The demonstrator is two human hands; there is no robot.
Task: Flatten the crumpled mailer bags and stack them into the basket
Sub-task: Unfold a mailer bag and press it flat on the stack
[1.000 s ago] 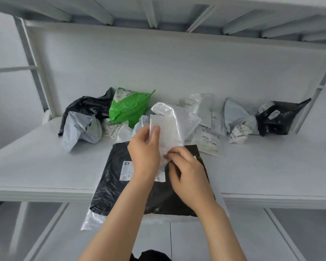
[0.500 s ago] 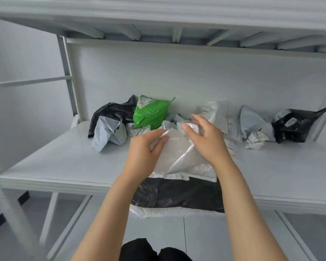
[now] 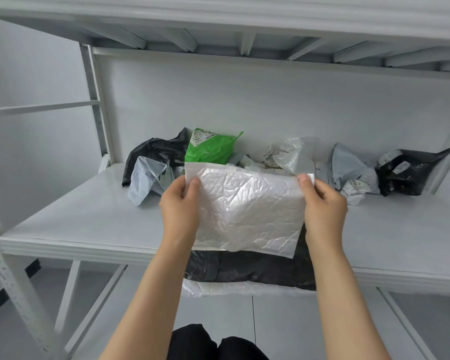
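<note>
A white bubble mailer [image 3: 247, 211] is stretched out wide in front of me, above the shelf. My left hand [image 3: 179, 211] pinches its upper left corner and my right hand [image 3: 322, 209] pinches its upper right corner. Under it lie a flattened black mailer [image 3: 250, 268] and a clear one [image 3: 218, 288], both overhanging the shelf's front edge. Crumpled bags wait along the back: a green one [image 3: 211, 149], a black one [image 3: 156, 152], a grey one [image 3: 148, 180], a clear one [image 3: 289, 154], another grey one [image 3: 348, 167] and a black one [image 3: 411, 170] at the right. No basket is in view.
The white shelf [image 3: 83, 216] has a back wall and an upper shelf [image 3: 218, 19] close overhead. A white upright post [image 3: 96, 105] stands at the back left. Below the shelf are frame bars [image 3: 68, 289] and grey floor.
The white mailer was folded and bunched between my hands; now it is unfolded and pulled wide. My hands have moved apart to its two upper corners. The camera has drifted left.
</note>
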